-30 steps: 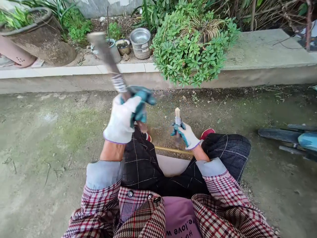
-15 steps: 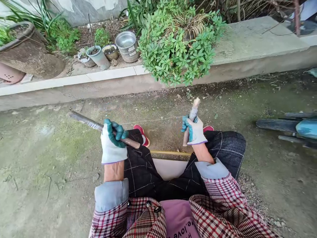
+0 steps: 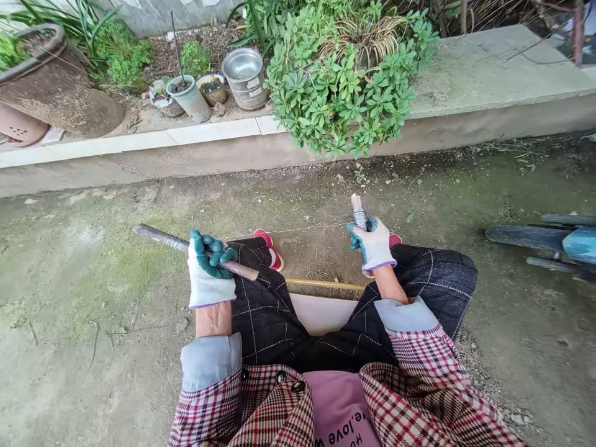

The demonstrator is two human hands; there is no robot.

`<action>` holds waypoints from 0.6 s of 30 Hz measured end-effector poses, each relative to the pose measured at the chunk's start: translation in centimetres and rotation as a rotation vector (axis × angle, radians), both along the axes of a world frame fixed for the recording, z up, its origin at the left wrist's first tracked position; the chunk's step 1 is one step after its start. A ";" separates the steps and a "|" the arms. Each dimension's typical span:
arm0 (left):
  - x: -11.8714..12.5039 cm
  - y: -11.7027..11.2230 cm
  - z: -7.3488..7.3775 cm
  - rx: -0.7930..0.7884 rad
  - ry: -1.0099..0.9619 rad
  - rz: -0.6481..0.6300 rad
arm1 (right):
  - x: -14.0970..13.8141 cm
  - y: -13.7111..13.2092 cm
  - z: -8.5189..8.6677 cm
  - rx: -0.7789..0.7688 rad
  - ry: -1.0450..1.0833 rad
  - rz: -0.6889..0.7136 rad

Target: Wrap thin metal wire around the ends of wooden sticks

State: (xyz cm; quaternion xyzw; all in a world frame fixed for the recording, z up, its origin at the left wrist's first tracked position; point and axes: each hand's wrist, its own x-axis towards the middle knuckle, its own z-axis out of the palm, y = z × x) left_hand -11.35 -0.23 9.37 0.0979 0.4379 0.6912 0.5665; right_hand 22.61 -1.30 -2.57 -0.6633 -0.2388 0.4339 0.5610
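Note:
I sit above mossy concrete ground, wearing white gloves with green palms. My left hand [image 3: 209,268] is closed round a long wooden stick [image 3: 161,237] wound with thin line; the stick lies nearly level and points left. My right hand [image 3: 374,246] grips a shorter stick [image 3: 358,211], also wound with line, held upright over my right knee. A thin taut line [image 3: 298,228] runs between the two sticks. A red shoe [image 3: 271,247] shows past my left knee.
A raised concrete ledge [image 3: 465,81] crosses the back with a bushy green plant [image 3: 344,87], a metal pot [image 3: 244,74], small flowerpots [image 3: 190,99] and a large tipped clay pot [image 3: 60,93]. A blue-black vehicle part [image 3: 549,245] lies at the right. A yellow rod [image 3: 326,285] lies under my knees.
A second ago my left hand swung its stick upward; it has come down to nearly level, pointing left. My right hand has held its stick upright, shifting slightly.

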 end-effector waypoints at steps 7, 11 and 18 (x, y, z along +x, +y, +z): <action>-1.3 0.1 -0.7 0.021 -0.085 0.022 | 1.1 -0.2 -1.3 0.058 -0.247 0.112; -2.0 -0.2 -1.1 0.068 -0.093 0.023 | 2.0 0.3 -2.2 -0.059 -0.121 0.022; -3.5 -0.9 -1.3 0.129 -0.041 0.035 | 4.1 0.4 -3.3 -0.116 0.071 -0.069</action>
